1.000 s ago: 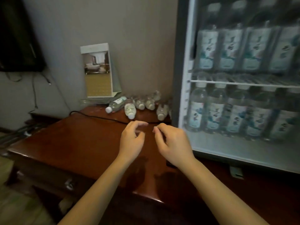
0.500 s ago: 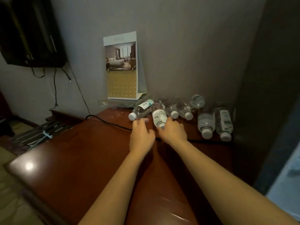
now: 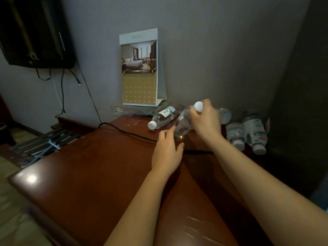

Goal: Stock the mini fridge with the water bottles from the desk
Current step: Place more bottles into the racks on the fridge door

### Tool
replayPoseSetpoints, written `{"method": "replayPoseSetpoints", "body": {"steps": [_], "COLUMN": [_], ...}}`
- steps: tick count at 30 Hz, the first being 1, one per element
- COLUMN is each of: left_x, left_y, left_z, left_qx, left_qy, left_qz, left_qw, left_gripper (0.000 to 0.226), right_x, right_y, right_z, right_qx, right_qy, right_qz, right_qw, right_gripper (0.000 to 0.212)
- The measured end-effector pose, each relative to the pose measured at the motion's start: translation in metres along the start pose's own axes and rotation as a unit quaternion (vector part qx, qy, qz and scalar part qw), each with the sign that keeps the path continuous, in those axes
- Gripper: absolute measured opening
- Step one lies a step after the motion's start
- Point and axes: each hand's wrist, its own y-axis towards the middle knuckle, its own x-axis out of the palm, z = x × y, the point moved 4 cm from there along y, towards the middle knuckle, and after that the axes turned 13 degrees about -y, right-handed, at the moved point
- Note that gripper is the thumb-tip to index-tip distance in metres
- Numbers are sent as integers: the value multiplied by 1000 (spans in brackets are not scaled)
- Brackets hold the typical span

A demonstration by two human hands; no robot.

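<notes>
Just left of the grip, a lying bottle (image 3: 163, 117), white cap toward the camera; behind it, a standing calendar (image 3: 140, 68). Right of the grip, two more bottles (image 3: 236, 134) lying side by side. Below the grip, a black cable (image 3: 124, 131) across the desk (image 3: 88, 174). Gripped by the right hand (image 3: 206, 121), fingers curled round the neck under a white cap: a clear bottle (image 3: 184, 124), tilted, base low over the desk. Left hand (image 3: 166, 153) relaxed and holding nothing, fingertips just beside that base.

Under the right hand (image 3: 206, 121) the desk (image 3: 88, 174) is red-brown wood with smooth glossy lacquer that throws glare. The bottle (image 3: 183, 123) in that hand and the spare bottles (image 3: 255, 132) to its right are clear shiny plastic with white plastic caps. Behind the hand, the calendar (image 3: 140, 71) is matt paper and the wall (image 3: 213, 50) is matt paint.
</notes>
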Motion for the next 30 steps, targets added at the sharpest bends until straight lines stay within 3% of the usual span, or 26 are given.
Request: {"method": "replayPoseSetpoints", "body": {"steps": [5,8,13,15,16,20,27,30], "left_x": [-3,3,8,7,6,7,-2,-8], "left_y": [2,-5,-17,-20,-21,-32,-78,-107], "left_z": [13,23,32,33,34,38,71,87], "left_qx": [15,-34,-56,-73,-77,-83,-83,-96], "left_qy": [-165,-355,-462,-512,-514,-453,-368,-340], "left_qz": [-17,-112,-240,-269,-275,-262,-246,-272], "left_qw": [986,927,852,813,809,848,893,895], "left_gripper": [79,57,37,27,28,41,14,18], "right_x": [-47,-65,-75,-76,-77,-86,-115,-132], "right_y": [-6,-11,-16,-21,-24,-40,-72,-95], "right_z": [-29,-42,-33,-24,-20,-10,12,28], "right_qx": [-53,-102,-117,-104,-99,-100,-38,13], "right_qy": [13,4,-39,-54,-60,-62,-1,16], "right_qz": [54,52,7,-8,-13,-17,-48,-89], "right_qw": [997,993,992,993,993,993,998,996], "right_gripper": [35,37,41,41,41,42,50,57]}}
